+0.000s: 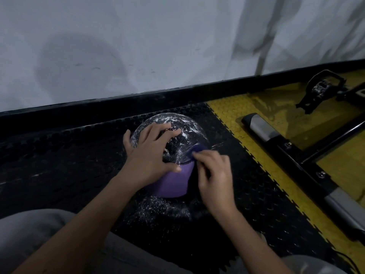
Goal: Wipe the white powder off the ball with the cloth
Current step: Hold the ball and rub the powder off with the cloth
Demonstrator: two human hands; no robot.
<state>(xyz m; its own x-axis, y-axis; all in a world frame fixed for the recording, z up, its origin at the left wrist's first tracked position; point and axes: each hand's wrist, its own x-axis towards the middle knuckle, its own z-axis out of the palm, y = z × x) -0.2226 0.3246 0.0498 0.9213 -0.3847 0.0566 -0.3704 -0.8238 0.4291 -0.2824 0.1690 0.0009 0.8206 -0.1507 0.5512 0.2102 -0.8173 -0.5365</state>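
Note:
A black and purple ball (177,143) sits on the black floor mat, its dark upper half speckled with white powder. My left hand (151,153) rests on top of the ball with fingers spread over it. My right hand (214,175) presses a small dark blue cloth (197,150) against the ball's right side, pinching the cloth with its fingertips. The lower purple panel (171,182) of the ball looks clean. Most of the cloth is hidden under my right fingers.
White powder (162,208) lies scattered on the black studded mat (79,165) in front of the ball. Yellow mat tiles (246,123) and a black and silver exercise machine frame (296,155) with a pedal (322,88) stand at the right. A white wall (138,46) rises behind.

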